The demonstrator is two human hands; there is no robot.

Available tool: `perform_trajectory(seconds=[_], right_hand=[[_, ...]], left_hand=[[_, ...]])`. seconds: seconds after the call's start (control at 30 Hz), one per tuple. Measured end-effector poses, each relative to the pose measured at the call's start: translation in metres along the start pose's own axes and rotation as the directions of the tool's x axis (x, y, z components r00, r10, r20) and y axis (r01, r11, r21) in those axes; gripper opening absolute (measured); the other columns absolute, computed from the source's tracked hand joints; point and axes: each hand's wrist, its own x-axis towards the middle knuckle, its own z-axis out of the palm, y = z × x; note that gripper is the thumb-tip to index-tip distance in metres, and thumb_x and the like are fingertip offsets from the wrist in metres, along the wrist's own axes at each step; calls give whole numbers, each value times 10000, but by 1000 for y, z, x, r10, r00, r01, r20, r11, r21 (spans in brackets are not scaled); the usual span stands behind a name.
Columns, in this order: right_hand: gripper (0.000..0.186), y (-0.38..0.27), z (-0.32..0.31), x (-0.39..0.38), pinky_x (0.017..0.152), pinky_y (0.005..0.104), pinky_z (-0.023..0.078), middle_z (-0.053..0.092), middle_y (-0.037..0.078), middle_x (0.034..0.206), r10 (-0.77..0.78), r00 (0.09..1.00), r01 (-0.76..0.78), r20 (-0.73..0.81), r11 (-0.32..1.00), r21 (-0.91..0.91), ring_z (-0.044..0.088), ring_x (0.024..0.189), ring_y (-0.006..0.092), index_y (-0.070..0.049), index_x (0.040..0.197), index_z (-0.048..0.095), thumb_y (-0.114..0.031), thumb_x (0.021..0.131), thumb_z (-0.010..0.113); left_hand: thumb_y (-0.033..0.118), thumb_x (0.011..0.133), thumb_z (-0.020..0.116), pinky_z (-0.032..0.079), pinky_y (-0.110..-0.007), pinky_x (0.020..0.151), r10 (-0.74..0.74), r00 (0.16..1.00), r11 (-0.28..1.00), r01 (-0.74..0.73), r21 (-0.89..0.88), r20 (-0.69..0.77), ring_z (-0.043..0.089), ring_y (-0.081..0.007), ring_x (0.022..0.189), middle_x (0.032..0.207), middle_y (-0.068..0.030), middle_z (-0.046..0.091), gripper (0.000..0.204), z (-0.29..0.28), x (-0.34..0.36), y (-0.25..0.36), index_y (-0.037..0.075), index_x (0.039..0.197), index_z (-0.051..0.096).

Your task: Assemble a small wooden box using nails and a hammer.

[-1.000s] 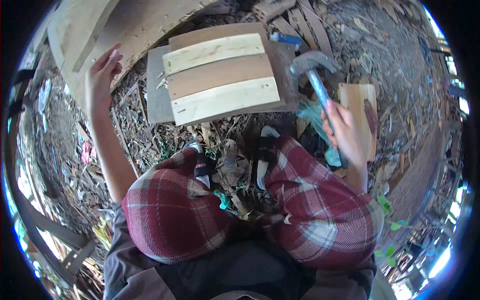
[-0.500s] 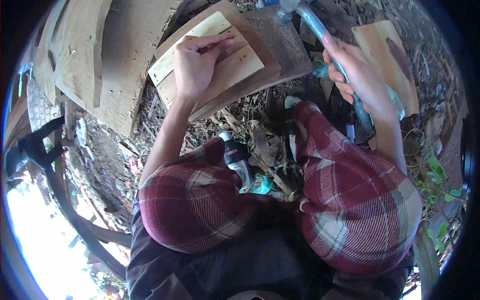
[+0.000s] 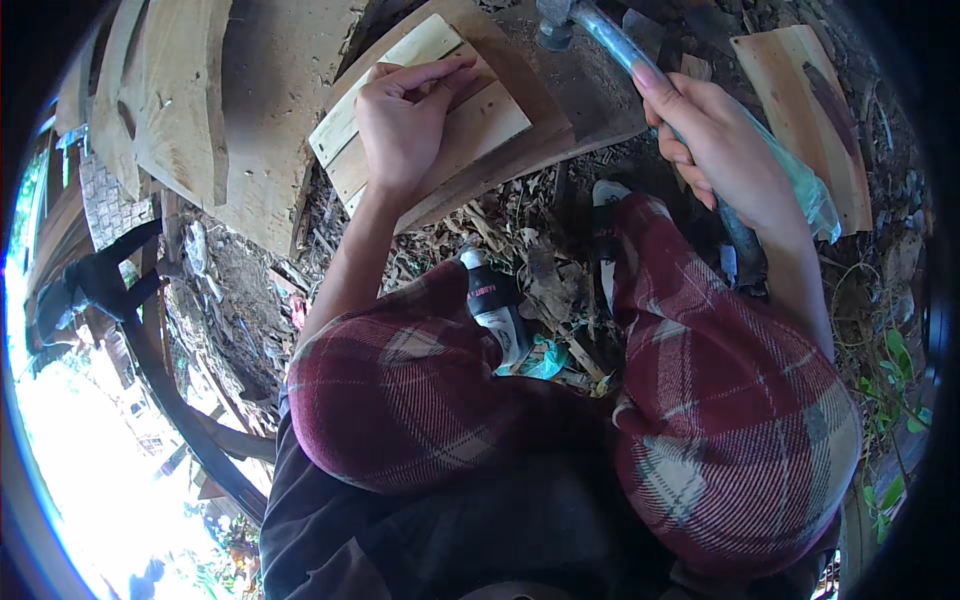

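My left hand (image 3: pixel 405 130) rests over a small stack of pale wooden slats (image 3: pixel 492 125), its thumb and forefinger pinched together; whatever is between them is too small to make out. The slats lie on a darker brown board (image 3: pixel 525 62), which has another dark plank beside and under it. My right hand (image 3: pixel 715 150) grips a steel claw hammer (image 3: pixel 602 38) along its handle, the head raised at the top of the view, right of the slats.
Large plywood pieces (image 3: pixel 252 100) lie at upper left. A light board (image 3: pixel 820 140) and a teal plastic bag (image 3: pixel 805 190) are at right. Wood scraps and leaves cover the ground around my feet, plants (image 3: pixel 895 370) grow at lower right, and a dark curved object (image 3: pixel 160 380) stands at left.
My left hand has moved from the left side onto the slats and closed into a pinch. My right hand has raised the hammer upward and leftward. The view has turned somewhat.
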Motion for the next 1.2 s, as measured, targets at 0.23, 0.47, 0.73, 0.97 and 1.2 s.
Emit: perform_trajectory(seconds=[0.23,0.47,0.73,0.97,1.2], right_hand=[[527,-10,1,-5,419,274,340,439,5,565,-30,1000,30,-1,994,-108,429,437,92,-24,789,528,-530,930,490],[409,-35,18,-19,477,308,325,438,43,544,-241,970,237,-8,959,-153,391,497,119,16,797,532,-357,966,522],[383,-53,35,-22,476,335,335,446,112,547,-245,969,232,17,892,-389,391,493,136,19,819,538,-334,967,527],[331,-56,41,-29,460,277,278,407,-12,553,-257,966,221,-18,862,-456,356,502,65,-19,865,558,-327,977,514],[341,-61,48,-30,475,349,341,467,138,544,-256,964,207,-75,894,-398,420,476,168,12,860,553,-311,969,528]], left_hand=[[97,799,730,491,-226,719,53,996,990,-61,128,67,613,-76,817,857,-40,679,183,-6,-3,7,73,980,741],[58,752,743,525,-278,801,149,987,986,-153,69,67,630,-140,835,1011,-64,649,167,-5,-1,-2,34,917,740],[90,743,754,532,-276,769,107,993,994,-107,-15,43,637,-156,838,963,-70,664,166,-8,-4,-4,23,893,735],[118,747,743,534,-292,755,243,970,969,-243,39,14,643,-190,818,930,-69,668,135,-1,0,-11,43,859,742],[117,724,748,521,-327,737,251,967,967,-252,-18,-48,643,-223,791,901,-82,672,127,-1,-2,-18,50,831,738]])
